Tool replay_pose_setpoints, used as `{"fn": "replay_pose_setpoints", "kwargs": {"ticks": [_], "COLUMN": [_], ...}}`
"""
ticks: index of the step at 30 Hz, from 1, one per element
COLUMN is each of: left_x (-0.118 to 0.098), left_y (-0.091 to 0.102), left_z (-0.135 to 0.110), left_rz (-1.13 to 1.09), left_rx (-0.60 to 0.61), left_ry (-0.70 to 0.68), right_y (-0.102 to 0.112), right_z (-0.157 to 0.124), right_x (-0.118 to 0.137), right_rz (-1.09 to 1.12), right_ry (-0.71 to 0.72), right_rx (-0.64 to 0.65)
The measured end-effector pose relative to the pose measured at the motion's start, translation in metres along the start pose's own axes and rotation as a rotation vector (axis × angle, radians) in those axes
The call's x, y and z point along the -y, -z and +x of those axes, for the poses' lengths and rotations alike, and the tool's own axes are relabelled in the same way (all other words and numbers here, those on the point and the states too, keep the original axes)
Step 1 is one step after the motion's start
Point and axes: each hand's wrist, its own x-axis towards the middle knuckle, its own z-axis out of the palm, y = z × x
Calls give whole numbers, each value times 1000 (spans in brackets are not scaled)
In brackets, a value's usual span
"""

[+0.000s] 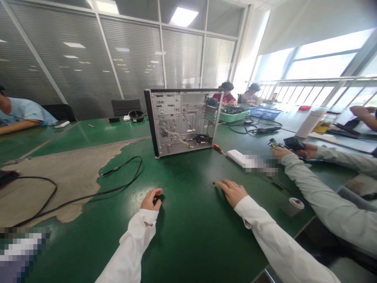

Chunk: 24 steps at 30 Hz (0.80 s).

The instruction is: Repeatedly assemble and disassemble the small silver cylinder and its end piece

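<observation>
My left hand (151, 199) rests at the table's near side, loosely curled, with a gap between thumb and fingers and nothing visible in it. My right hand (234, 192) lies on the green table (188, 236) with its fingers stretched out. At its fingertip is a tiny dark piece (214, 183), too small to name. Beyond both hands an open computer case (184, 122) stands upright, its inside facing me. Loose cables (173, 133) and a black fan (203, 138) show in its lower part. An orange-handled screwdriver (218, 148) lies by its right lower corner.
A black cable (118, 186) loops across the left side. On the right are a white box (237, 158), a tape roll (294, 205) and a co-worker's sleeves (306, 179), hands holding a dark part. Behind stand a green basket (234, 116) and a blue basket (265, 113).
</observation>
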Motion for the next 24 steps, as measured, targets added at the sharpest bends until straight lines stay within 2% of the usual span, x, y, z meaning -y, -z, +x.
{"fn": "replay_pose_setpoints", "kwargs": {"ticks": [4, 8, 12, 17, 21, 24], "left_x": [0, 0, -1, -1, -1, -1], "left_y": [-1, 0, 0, 1, 0, 0], "left_z": [1, 0, 0, 1, 1, 0], "left_rz": [-11, -19, -20, -16, -19, -20], "left_rx": [-8, -11, -14, 0, -11, -19], "left_ry": [-4, -9, -13, -15, -16, -12], "right_y": [-5, -10, -18, -26, -26, -23], "right_z": [4, 11, 12, 3, -3, -3], "right_x": [-7, -26, -59, -105, -123, -124], "right_rz": [19, 139, 195, 138, 116, 101], "right_ry": [4, -8, -248, -549, -630, -613], "right_rx": [-14, -68, -279, -538, -578, -558]}}
